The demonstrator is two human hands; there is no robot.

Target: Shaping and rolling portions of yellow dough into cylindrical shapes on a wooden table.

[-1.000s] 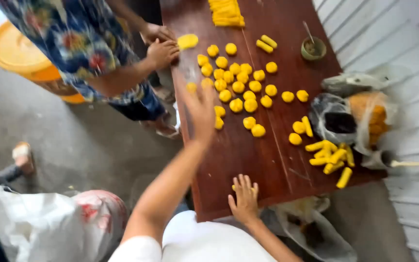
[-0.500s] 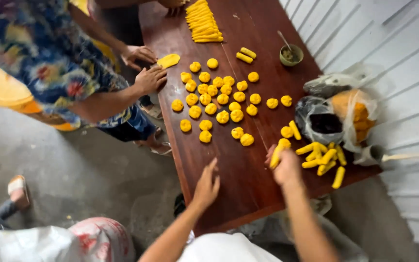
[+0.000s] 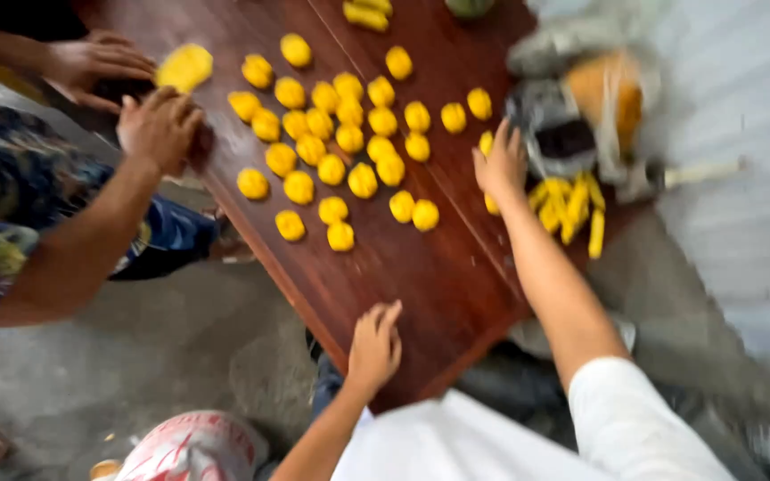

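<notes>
Sticks [image 3: 570, 207] of yellow dough lie just right of our right hand [image 3: 501, 165], long ways pointing away from us. Its fingers spread apart, empty. Our left hand [image 3: 374, 346] rests open on the surface [image 3: 421, 276], farther away.

The table [image 3: 421, 267] was dark reddish-brown wood. Bright yellow dough balls [image 3: 340, 142] covered its middle; yellow sticks [image 3: 572, 209] lay at three o'clock of them. At nine o'clock, another person's shirt [image 3: 11, 205] showed a blue, multicoloured floral print. White sleeves [image 3: 634, 419] sat at six.
</notes>
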